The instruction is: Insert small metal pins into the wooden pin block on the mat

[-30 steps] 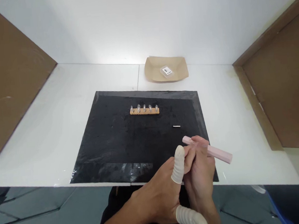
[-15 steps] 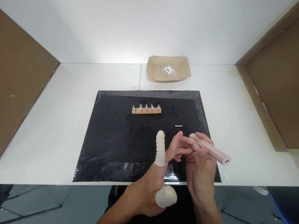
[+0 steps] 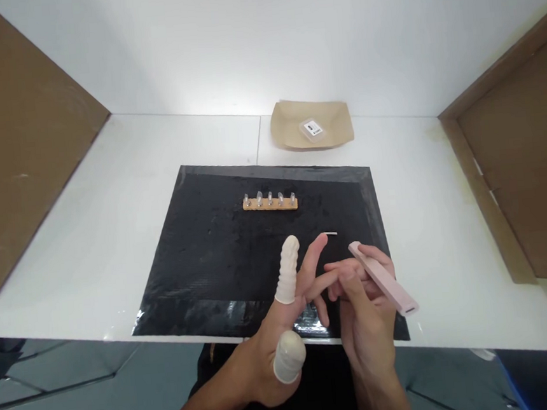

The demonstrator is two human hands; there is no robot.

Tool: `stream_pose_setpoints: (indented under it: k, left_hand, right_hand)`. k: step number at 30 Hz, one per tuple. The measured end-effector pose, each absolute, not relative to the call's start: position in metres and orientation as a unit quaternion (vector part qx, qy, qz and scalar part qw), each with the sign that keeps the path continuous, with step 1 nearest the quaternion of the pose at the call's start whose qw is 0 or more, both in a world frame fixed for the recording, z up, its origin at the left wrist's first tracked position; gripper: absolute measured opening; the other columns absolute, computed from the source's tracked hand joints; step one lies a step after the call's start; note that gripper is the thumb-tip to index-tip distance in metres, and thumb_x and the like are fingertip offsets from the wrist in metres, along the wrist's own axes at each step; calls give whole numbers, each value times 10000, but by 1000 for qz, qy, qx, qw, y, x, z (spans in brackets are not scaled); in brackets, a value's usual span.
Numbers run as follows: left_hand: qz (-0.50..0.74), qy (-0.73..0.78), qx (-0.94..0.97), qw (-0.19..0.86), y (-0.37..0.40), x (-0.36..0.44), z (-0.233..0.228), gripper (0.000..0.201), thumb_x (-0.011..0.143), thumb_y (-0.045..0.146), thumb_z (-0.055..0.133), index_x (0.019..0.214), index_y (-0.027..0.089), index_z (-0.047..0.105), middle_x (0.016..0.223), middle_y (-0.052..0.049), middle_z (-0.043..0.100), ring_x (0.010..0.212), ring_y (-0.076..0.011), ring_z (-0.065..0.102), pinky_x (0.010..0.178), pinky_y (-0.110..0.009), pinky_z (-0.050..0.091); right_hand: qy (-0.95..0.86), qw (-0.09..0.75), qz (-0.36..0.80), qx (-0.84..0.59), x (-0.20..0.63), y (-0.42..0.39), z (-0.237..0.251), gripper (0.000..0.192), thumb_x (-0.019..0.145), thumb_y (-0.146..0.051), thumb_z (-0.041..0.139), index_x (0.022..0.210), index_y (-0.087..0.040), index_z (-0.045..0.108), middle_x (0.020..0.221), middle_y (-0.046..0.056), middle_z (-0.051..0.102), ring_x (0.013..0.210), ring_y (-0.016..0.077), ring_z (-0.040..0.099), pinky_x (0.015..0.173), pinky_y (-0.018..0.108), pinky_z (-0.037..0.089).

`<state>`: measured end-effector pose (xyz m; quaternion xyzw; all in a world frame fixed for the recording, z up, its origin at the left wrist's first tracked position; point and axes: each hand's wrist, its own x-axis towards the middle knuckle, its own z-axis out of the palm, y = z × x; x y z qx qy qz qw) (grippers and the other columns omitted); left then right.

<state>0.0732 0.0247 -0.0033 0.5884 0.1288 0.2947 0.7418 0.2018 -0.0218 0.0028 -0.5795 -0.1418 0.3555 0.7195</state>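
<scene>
My left hand (image 3: 277, 332) is spread open and wears cream rubber finger cots on the thumb (image 3: 289, 357) and index finger (image 3: 287, 271). Its middle finger reaches forward, near a small silver rod (image 3: 332, 233) on the mat. My right hand (image 3: 368, 299) pinches the tip of another left finger between thumb and fingertips. That same right hand is shut on a pink bar-shaped device (image 3: 384, 277), which slants down to the right and has a small slot in its near end. Farther off stands a wooden strip (image 3: 270, 208) bearing several clear nail tips (image 3: 270, 197) upright in a row.
A black mat (image 3: 196, 250) lies on the white table (image 3: 99, 246). Behind it, a brown paper tray (image 3: 338, 126) holds a small clear case with a label (image 3: 312, 129). Brown panels (image 3: 19, 144) flank the table, and a white wall rises at the back.
My left middle finger has straightened away from the others, and my right thumb now pinches a left fingertip. The pink device has swung to a steeper slant. The view has shifted slightly.
</scene>
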Motion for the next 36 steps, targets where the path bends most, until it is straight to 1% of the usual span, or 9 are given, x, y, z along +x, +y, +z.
stream_pose_setpoints:
  k: [3, 5, 9, 13, 18, 22, 28, 33, 36]
  left_hand:
    - [293, 125, 575, 753, 20, 77, -6, 1003, 958, 851, 316, 1630, 381, -261, 1790, -153, -91, 1558, -403, 365, 921, -385, 523]
    - [294, 126, 568, 759, 19, 80, -8, 982, 951, 860, 304, 1636, 406, -234, 1789, -127, -124, 1570, -411, 347, 936, -399, 530]
    - [263, 148, 567, 766, 19, 84, -9, 1002, 935, 872, 319, 1642, 407, -217, 1775, -95, -208, 1604, -436, 271, 982, -430, 539]
    - [265, 137, 559, 773, 20, 86, -9, 1024, 917, 897, 283, 1637, 388, -238, 1772, -85, -226, 1640, -437, 145, 1007, -439, 543]
    - [275, 116, 546, 783, 18, 90, -9, 957, 956, 862, 260, 1629, 411, -249, 1761, -94, -257, 1627, -418, 220, 1038, -446, 534]
    - [274, 111, 544, 785, 18, 93, -9, 929, 966, 851, 234, 1630, 414, -247, 1763, -99, -249, 1620, -412, 247, 1066, -462, 520]
    - [285, 96, 545, 782, 21, 94, -6, 894, 986, 825, 227, 1645, 409, -211, 1769, -120, -215, 1615, -405, 264, 1206, -561, 383]
    - [273, 101, 561, 775, 28, 88, 8, 839, 1027, 759, 272, 1652, 422, -174, 1785, -114, -144, 1637, -404, 177, 1274, -634, 225]
    - [273, 115, 567, 769, 30, 85, 11, 845, 1030, 752, 285, 1663, 404, -153, 1789, -115, -121, 1647, -406, 119, 1279, -647, 203]
  right_hand:
    - [-116, 734, 386, -546, 201, -20, 5, 483, 927, -359, 786, 1327, -300, 520, 771, -76, 633, 486, 80, 453, 356, 159, 428]
    - [-100, 737, 394, -540, 201, -18, 6, 487, 931, -373, 783, 1329, -310, 509, 745, -86, 599, 441, 76, 394, 299, 154, 382]
    - [-82, 732, 379, -560, 202, -15, 6, 486, 924, -423, 788, 1306, -296, 516, 761, -79, 597, 413, 59, 375, 275, 142, 360]
    - [-77, 728, 377, -567, 203, -13, 7, 489, 916, -456, 788, 1285, -298, 510, 788, -75, 617, 401, 51, 403, 259, 131, 335]
    - [-91, 733, 385, -554, 208, -14, 4, 453, 934, -443, 762, 1265, -295, 492, 775, -89, 620, 357, 41, 412, 252, 145, 309]
    - [-88, 737, 380, -552, 211, -15, 4, 462, 909, -444, 789, 1226, -287, 493, 755, -101, 619, 334, 33, 385, 249, 139, 295]
    - [-84, 735, 371, -561, 215, -13, 5, 531, 860, -510, 833, 1179, -275, 480, 690, -96, 644, 333, 44, 361, 266, 128, 301]
    - [-96, 742, 372, -550, 215, -12, 2, 507, 860, -474, 844, 1174, -247, 517, 699, -66, 674, 403, 50, 433, 347, 123, 366]
    - [-111, 747, 371, -541, 214, -13, 0, 470, 884, -453, 825, 1184, -242, 531, 736, -52, 698, 415, 44, 424, 365, 127, 358]
